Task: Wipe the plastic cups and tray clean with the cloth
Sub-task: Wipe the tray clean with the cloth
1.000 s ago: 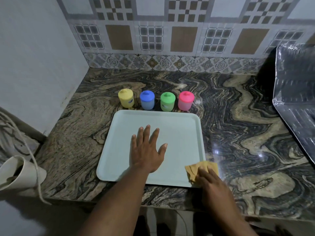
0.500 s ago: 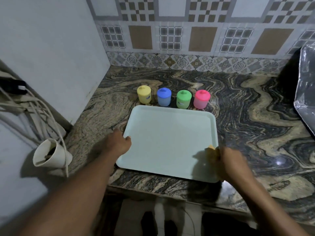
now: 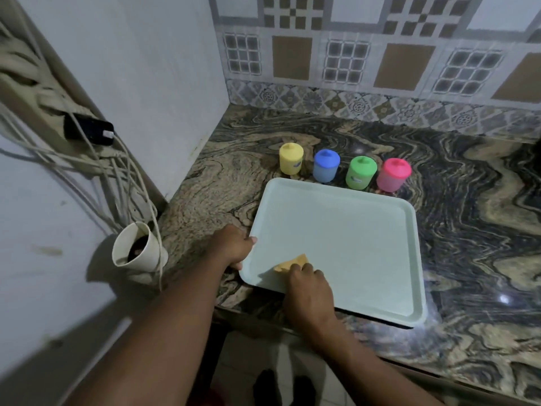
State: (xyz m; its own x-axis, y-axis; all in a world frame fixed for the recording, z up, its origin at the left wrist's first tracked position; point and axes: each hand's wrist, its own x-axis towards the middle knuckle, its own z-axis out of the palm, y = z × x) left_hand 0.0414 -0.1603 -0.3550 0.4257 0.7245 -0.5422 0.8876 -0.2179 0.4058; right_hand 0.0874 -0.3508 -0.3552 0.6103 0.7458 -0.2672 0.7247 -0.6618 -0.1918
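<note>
A pale green tray (image 3: 351, 238) lies flat on the marbled counter. My left hand (image 3: 232, 246) grips the tray's left rim, thumb over the edge. My right hand (image 3: 308, 284) presses a small yellow cloth (image 3: 289, 263) onto the tray's near left corner; most of the cloth is hidden under my fingers. Behind the tray stand several lidded plastic cups in a row: yellow (image 3: 290, 158), blue (image 3: 326, 165), green (image 3: 360, 172) and pink (image 3: 393, 174).
The dark marbled counter (image 3: 474, 218) ends at a front edge just below the tray. A white wall closes the left side. On it hang a black plug with white cables (image 3: 87, 131) and a white paper cup (image 3: 137, 249). Patterned tiles run along the back.
My right hand slid the cloth from the tray's near right corner to its near left corner. My left hand left the tray's middle and took the left rim. The camera turned left.
</note>
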